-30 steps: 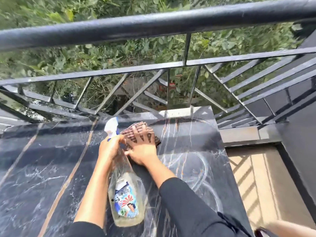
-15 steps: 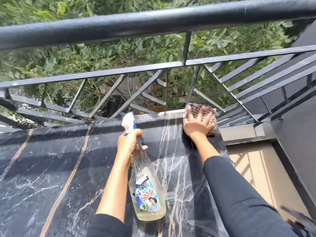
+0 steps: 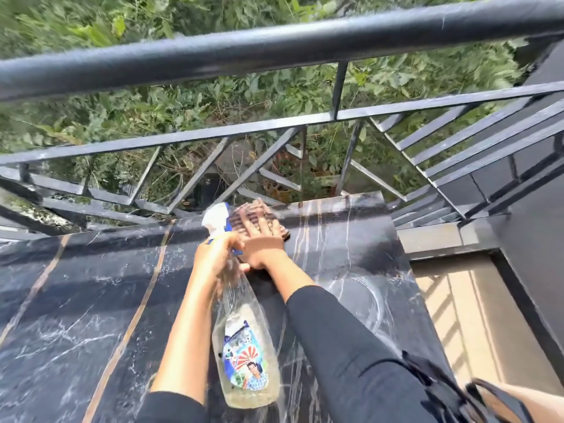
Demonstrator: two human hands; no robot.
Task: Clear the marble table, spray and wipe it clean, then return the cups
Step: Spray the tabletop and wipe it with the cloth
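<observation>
The black marble table (image 3: 76, 300) with gold and white veins fills the lower half of the view. My left hand (image 3: 213, 254) grips the neck of a clear spray bottle (image 3: 244, 346) with a white and blue trigger head and a colourful label, held above the table. My right hand (image 3: 262, 239) lies flat, fingers spread, pressing a brown checked cloth (image 3: 253, 215) onto the table near its far edge, just right of the bottle's head. Wet streaks and curved wipe marks show on the marble to the right. No cups are in view.
A black metal railing (image 3: 274, 50) runs along the table's far edge, with green foliage beyond it. To the right the table ends above a tan tiled floor (image 3: 457, 315) and a dark wall (image 3: 537, 239).
My right hand has slid the cloth left from the table's far right corner back to beside the spray bottle. My left hand with the bottle has stayed roughly in place.
</observation>
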